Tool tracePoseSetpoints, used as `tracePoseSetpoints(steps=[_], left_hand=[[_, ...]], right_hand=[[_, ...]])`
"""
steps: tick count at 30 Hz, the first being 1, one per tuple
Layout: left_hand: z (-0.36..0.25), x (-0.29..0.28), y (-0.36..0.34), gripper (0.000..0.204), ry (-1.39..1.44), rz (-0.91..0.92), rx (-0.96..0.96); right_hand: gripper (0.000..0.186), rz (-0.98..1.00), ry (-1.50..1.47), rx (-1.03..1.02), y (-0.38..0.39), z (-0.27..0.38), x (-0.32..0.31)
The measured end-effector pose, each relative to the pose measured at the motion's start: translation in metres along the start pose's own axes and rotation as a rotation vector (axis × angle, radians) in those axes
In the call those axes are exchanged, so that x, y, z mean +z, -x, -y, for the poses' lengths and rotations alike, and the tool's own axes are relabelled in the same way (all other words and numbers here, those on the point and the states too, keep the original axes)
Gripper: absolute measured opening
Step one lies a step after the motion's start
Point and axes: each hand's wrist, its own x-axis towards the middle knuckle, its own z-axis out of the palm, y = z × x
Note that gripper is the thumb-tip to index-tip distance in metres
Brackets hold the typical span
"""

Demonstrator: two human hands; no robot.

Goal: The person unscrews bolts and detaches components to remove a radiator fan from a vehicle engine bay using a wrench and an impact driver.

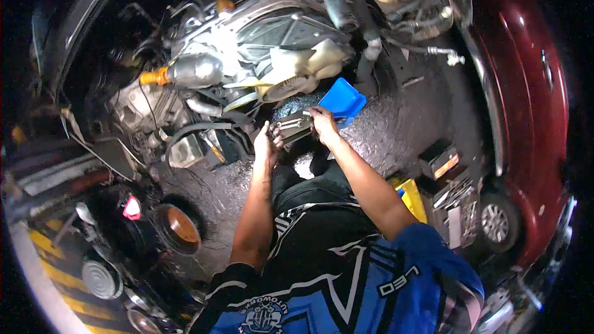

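My right hand point(323, 126) is closed, its thumb and fingers pinched at the end of some slim, shiny metal pieces point(291, 124) that look like spanners. What exactly it grips is too small to make out. My left hand point(267, 145) faces it with curled fingers and the thumb up; something small and dark seems to be at its fingertips. Just beyond the right hand sits a blue plastic tray point(342, 100). Ahead of both hands are a pale fan point(291, 77) and a large engine part point(284, 31), brightly lit.
A work lamp with an orange handle point(154, 77) lies at the engine's left. Hoses point(204, 128) curve below it. To my right are a tool box with metal tools point(456, 201), a yellow container point(409, 199) and a red car point(526, 86). A round brown-orange pan point(178, 227) stands at left.
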Motion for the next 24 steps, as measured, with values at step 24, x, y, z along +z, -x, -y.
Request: tracePoseSetpoints(steps=[24], left_hand=[[-0.106,0.057,0.0,0.028,-1.516,0.094,0.937]], right_hand=[[0.016,-0.213,-1.127,-0.213,-0.161,-0.109,0.074]])
